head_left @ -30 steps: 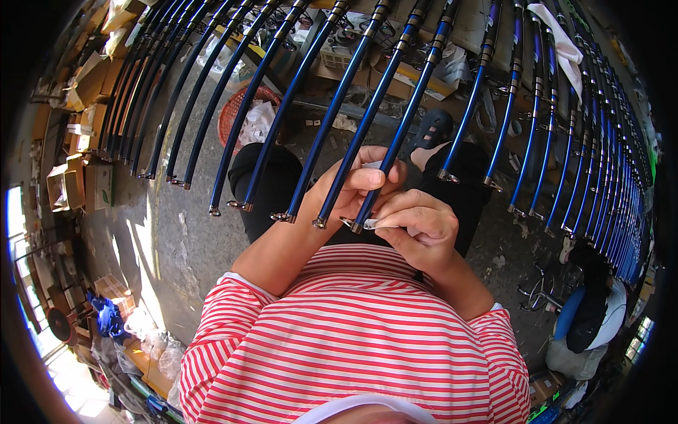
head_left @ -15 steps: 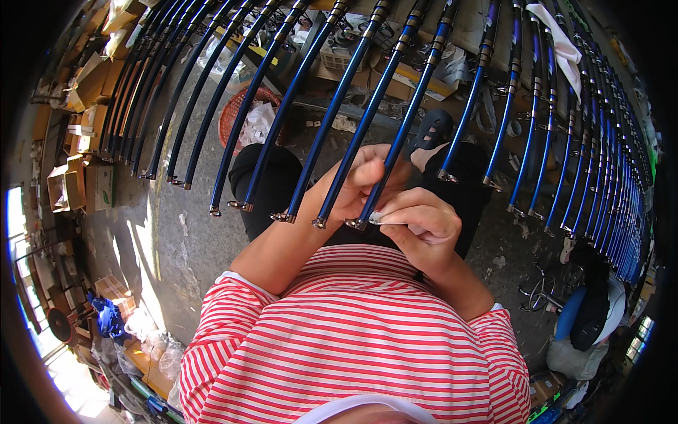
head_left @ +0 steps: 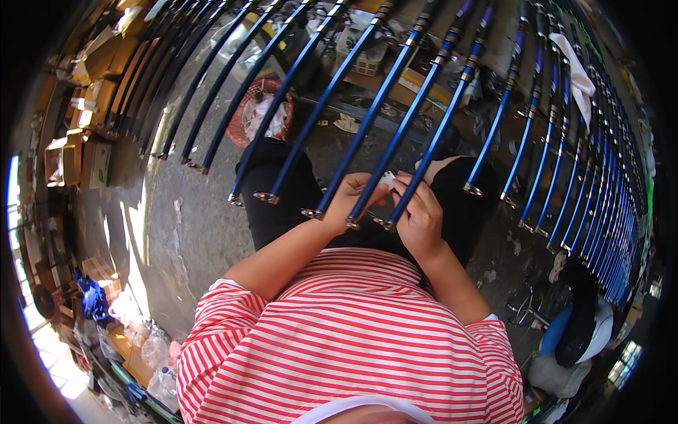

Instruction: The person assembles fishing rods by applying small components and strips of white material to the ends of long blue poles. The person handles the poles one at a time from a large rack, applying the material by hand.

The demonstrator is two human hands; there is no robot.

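Observation:
A row of blue fishing rods (head_left: 440,131) hangs over my lap, their metal-fitted lower ends toward me. Behind and between several rods, my left hand (head_left: 347,202) is closed, its fingertips pinching a small white piece (head_left: 388,178), perhaps paper or cloth. My right hand (head_left: 423,220) is closed too, its fingers curled beside the nearest rod and their tips meeting at the same white piece. The rods partly cover the fingers of both hands.
Beyond my knee stands a red basket (head_left: 233,116) with white scraps in it. Cardboard boxes (head_left: 95,166) are stacked at the left. A white cloth (head_left: 575,74) hangs over the rods at the right. Plastic bags (head_left: 157,348) lie at the lower left.
Both hands have moved away from a rod's lower end, up and farther from my body. The white piece, earlier in my right fingers, is now between both hands' fingertips. The view has shifted slightly.

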